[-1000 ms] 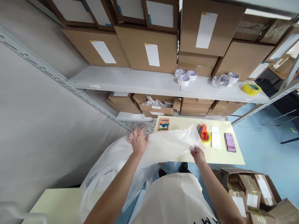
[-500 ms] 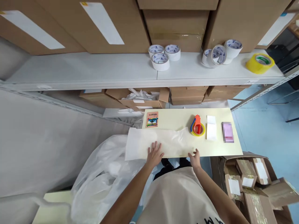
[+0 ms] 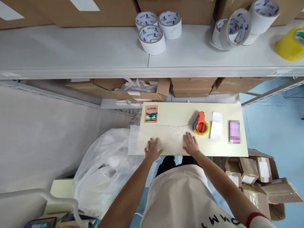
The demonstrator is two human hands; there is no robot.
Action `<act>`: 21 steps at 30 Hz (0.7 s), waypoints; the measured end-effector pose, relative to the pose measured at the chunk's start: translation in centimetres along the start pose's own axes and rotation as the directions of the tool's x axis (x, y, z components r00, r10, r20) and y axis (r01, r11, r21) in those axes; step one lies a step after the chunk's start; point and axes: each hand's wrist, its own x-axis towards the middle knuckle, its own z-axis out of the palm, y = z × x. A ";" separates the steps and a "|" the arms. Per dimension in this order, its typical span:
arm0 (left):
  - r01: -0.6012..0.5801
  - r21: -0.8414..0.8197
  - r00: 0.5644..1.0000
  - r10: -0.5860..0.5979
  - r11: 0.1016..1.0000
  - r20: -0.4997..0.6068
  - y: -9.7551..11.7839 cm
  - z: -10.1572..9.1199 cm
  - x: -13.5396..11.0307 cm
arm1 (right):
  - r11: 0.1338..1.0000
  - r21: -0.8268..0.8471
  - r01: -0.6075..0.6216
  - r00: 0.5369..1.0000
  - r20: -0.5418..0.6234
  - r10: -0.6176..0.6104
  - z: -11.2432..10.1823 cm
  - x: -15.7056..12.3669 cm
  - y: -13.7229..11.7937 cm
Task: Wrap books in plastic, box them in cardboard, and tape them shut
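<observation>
A sheet of thin white translucent wrap [image 3: 168, 139] lies flat on the pale yellow tabletop [image 3: 175, 110], its left end hanging past the table's left edge. My left hand [image 3: 152, 149] rests on it near the front edge, fingers spread. On the sheet's right part lies my right hand [image 3: 191, 144], palm down with fingers stretched out. Just beyond the right hand sits an orange tape dispenser [image 3: 201, 123] with yellow tape. A small pink book or card [image 3: 151, 114] with a tree picture lies at the table's back left.
White folded paper [image 3: 216, 126] and a blurred purple item [image 3: 234, 131] lie on the table's right. Tape rolls [image 3: 152, 39] stand on the shelf [image 3: 95, 50] ahead. A large plastic bag [image 3: 102, 171] bulges at left; an open carton [image 3: 277, 212] of small boxes stands at right.
My right hand has moved from the front edge inward and flattened on the wrap. The left hand has shifted slightly left. The wrap lies flatter, and the view has tilted down.
</observation>
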 end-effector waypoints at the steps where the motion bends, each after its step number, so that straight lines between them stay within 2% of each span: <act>1: 0.010 -0.009 1.000 -0.010 1.000 0.007 0.0 -0.1 -0.1 | 1.000 -0.005 -0.016 1.000 0.000 0.016 0.1 -0.2 0.2; 5: 0.019 -0.047 1.000 -0.019 0.999 -0.003 0.1 0.0 -0.5 | 0.998 -0.036 -0.046 0.999 0.004 0.046 0.4 -1.2 0.4; 13: -0.034 -0.112 0.990 0.018 0.993 -0.138 -0.3 0.0 -0.9 | 0.989 -0.110 -0.098 0.995 -0.025 0.096 -1.1 -0.5 -1.5; 17: -0.131 -0.223 0.952 0.060 0.966 -0.300 -1.9 -2.3 0.6 | 0.998 -0.039 -0.042 0.990 -0.136 0.037 -2.6 1.8 -4.3; 21: -0.259 -0.394 0.879 0.045 0.882 -0.476 -4.3 -6.0 5.2 | 0.973 0.231 0.011 0.986 -0.163 0.028 -3.6 7.4 -8.6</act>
